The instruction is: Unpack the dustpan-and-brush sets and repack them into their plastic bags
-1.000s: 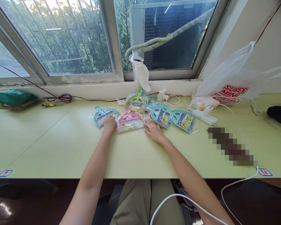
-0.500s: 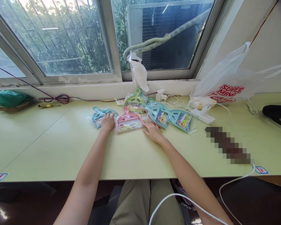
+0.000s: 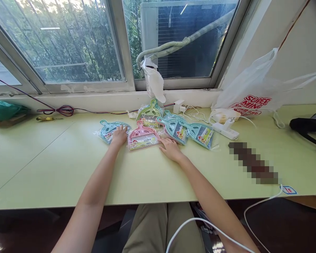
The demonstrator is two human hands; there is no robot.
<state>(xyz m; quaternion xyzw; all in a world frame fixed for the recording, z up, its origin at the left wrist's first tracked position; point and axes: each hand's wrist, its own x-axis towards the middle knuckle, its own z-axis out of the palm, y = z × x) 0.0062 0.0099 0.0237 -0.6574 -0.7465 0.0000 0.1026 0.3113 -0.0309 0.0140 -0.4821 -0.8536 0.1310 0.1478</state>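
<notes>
Several small dustpan-and-brush sets in clear wrappers lie on the pale green table (image 3: 55,165). My left hand (image 3: 119,135) rests flat, fingers apart, on the teal set (image 3: 107,128) at the left. The pink set (image 3: 142,137) lies between my hands. Lying flat with fingers stretched, my right hand (image 3: 169,148) touches the pink set's right edge, close to two teal sets (image 3: 177,129) (image 3: 201,133). A green set (image 3: 149,113) lies behind them.
A white power strip (image 3: 225,131) and cables lie right of the sets, with a white plastic bag (image 3: 255,88) behind. A yellow screwdriver (image 3: 46,118), purple cable (image 3: 58,110) and green bag (image 3: 2,109) sit at the left, a black object (image 3: 309,127) at far right.
The view has drifted slightly, so everything sits a little further left in the picture. Both hands stay flat on the sets; my left hand's fingers have spread a bit.
</notes>
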